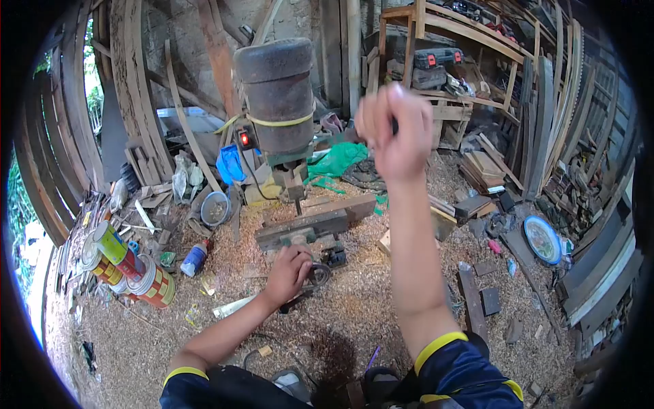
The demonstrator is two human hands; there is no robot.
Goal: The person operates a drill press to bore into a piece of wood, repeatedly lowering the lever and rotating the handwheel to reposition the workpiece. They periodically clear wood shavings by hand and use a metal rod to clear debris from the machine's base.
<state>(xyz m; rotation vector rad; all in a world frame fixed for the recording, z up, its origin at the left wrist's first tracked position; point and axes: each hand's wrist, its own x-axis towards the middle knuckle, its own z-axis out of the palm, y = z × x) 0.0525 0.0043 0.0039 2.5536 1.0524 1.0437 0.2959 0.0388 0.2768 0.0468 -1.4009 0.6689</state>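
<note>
A floor-standing drilling machine with a dark cylindrical motor (278, 95) stands in front of me, a yellow band around it. Its bit (298, 206) points down at a wooden beam (303, 230) lying across the vise (330, 250). My left hand (289, 274) is low at the front of the vise, fingers curled at a round handwheel (320, 274). Raised high to the right of the motor, my right hand (396, 129) is closed in a fist. A small dark spot shows between its fingers; what it grips, if anything, I cannot make out.
A switch (245, 139) glows red beside the motor. Paint cans (153, 283) and a blue bottle (194, 260) stand to the left. Wood shavings cover the floor. Offcuts (484, 170) and a round blue-rimmed tray (543, 240) lie to the right, with planks leaning along the walls.
</note>
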